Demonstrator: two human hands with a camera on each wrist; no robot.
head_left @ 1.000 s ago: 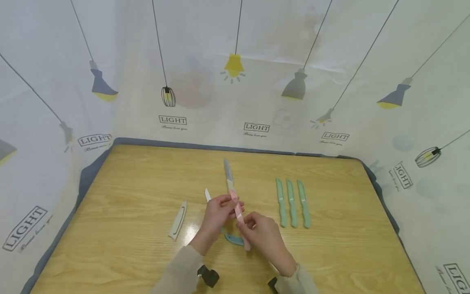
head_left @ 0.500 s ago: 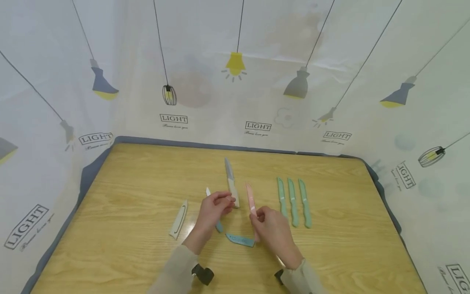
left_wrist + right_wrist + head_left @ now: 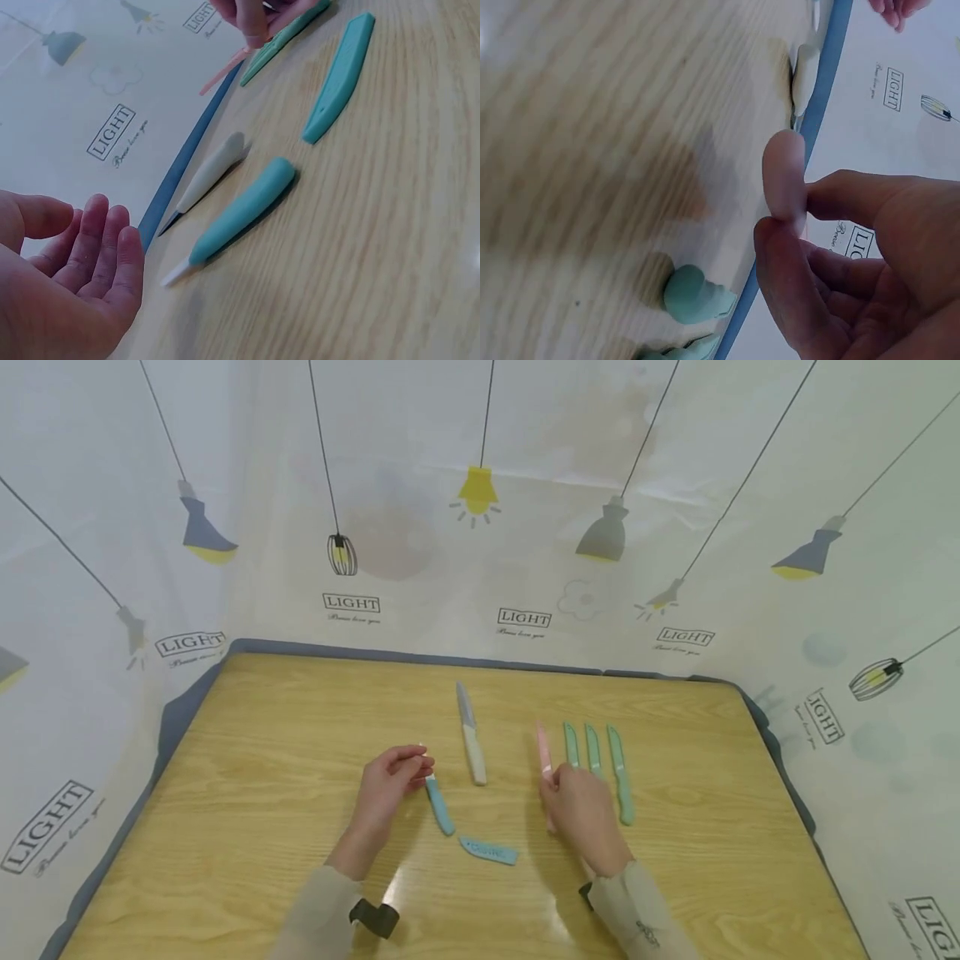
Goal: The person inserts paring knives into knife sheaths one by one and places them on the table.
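Note:
My right hand point(image 3: 588, 810) pinches the handle of a pink sheathed knife point(image 3: 544, 750), held just left of the green knives. In the right wrist view the pink handle's rounded end point(image 3: 784, 169) sticks out between thumb and fingers, above the table. My left hand point(image 3: 384, 793) holds nothing; its fingers are loosely bent beside a blue-handled knife point(image 3: 440, 810) and overlap its pale blade. The left wrist view shows that palm turned up. Nearer to me lies a loose blue sheath point(image 3: 489, 851). A bare knife with a cream handle point(image 3: 475, 758) points away, between the hands.
Three green sheathed knives point(image 3: 620, 777) lie side by side at the right, two partly covered by my right hand. The wooden table point(image 3: 300, 718) ends at a patterned curtain point(image 3: 427, 593) at the back and sides.
My right hand has carried the pink knife rightward, to beside the green ones. My left hand has let go of it and moved left, now hiding the cream sheath.

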